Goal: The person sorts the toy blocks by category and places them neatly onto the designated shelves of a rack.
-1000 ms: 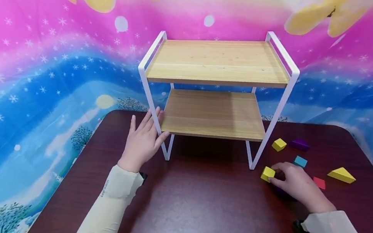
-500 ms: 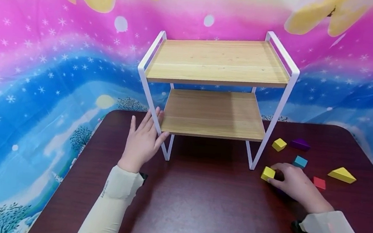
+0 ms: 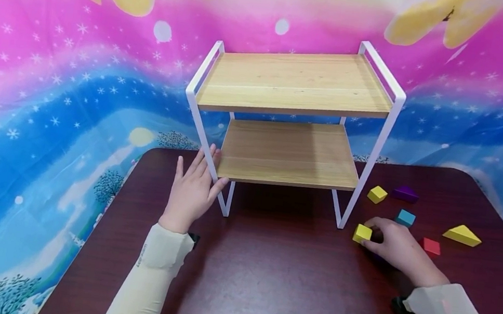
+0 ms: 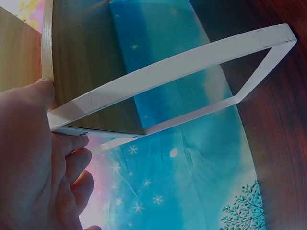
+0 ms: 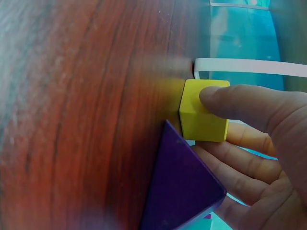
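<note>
Evidently at the grasp stage, by my reading: right hand pinches a yellow, cube-shaped solid block between thumb and fingers, near the right front foot of a white-framed, two-tier wood-grain shelf. Left hand: fingers extended, touching the shelf's left side. Next move likely calls for a steady pinch, clear of the purple triangular block. Cube: upright, one face toward the wearer; no evident long axis. Table contact: cannot tell.

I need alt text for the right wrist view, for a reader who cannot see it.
A right hand pinches a yellow cube close beside a purple triangular block. A reddish-brown wood-grain table and the white shelf frame also show.
</note>
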`<state>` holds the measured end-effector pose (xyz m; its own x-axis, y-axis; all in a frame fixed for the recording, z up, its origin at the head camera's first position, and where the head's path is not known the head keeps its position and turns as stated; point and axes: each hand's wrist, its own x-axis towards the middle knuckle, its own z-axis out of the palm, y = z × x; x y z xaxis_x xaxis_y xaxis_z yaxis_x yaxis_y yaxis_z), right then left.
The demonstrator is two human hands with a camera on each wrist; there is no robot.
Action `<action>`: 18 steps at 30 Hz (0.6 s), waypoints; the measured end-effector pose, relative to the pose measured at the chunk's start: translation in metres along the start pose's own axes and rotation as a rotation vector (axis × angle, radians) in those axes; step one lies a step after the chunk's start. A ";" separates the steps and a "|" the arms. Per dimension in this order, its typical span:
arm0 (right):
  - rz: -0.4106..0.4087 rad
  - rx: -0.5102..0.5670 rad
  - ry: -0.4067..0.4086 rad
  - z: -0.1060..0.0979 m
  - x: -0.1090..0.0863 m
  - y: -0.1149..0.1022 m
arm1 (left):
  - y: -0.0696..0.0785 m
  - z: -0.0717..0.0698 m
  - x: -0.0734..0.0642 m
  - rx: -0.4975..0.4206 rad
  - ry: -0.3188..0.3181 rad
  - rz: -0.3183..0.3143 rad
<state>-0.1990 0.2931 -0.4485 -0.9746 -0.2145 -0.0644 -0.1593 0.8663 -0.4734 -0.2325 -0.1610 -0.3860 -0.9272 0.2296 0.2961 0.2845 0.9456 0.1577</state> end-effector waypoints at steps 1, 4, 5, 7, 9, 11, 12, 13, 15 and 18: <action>0.002 0.001 0.003 0.000 0.000 0.000 | 0.000 0.000 0.000 0.002 -0.001 0.000; -0.005 0.006 0.007 0.001 0.000 0.001 | 0.000 0.000 0.000 0.006 -0.008 -0.002; -0.008 0.003 0.013 0.001 -0.001 0.001 | 0.000 0.000 0.000 0.007 -0.010 -0.001; -0.017 -0.006 0.035 0.002 -0.002 0.001 | 0.000 0.000 0.000 0.008 -0.015 0.000; -0.026 -0.012 0.060 0.002 -0.003 0.001 | -0.001 0.000 0.000 0.007 -0.013 0.003; -0.032 -0.018 0.082 0.001 -0.003 0.001 | -0.001 0.000 0.000 0.003 -0.009 0.006; -0.033 -0.015 0.090 0.001 -0.003 0.000 | -0.001 0.000 0.000 0.003 -0.009 0.006; -0.032 -0.012 0.098 0.001 -0.004 0.000 | -0.001 0.000 0.000 0.002 -0.009 0.006; -0.028 -0.004 0.107 0.000 -0.004 -0.001 | -0.001 -0.001 0.000 0.001 -0.011 0.005; -0.007 0.012 0.122 0.000 -0.006 -0.003 | -0.001 -0.001 0.000 -0.002 -0.018 0.001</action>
<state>-0.1924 0.2922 -0.4469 -0.9854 -0.1636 0.0465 -0.1655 0.8591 -0.4843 -0.2322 -0.1617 -0.3855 -0.9311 0.2351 0.2789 0.2863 0.9448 0.1594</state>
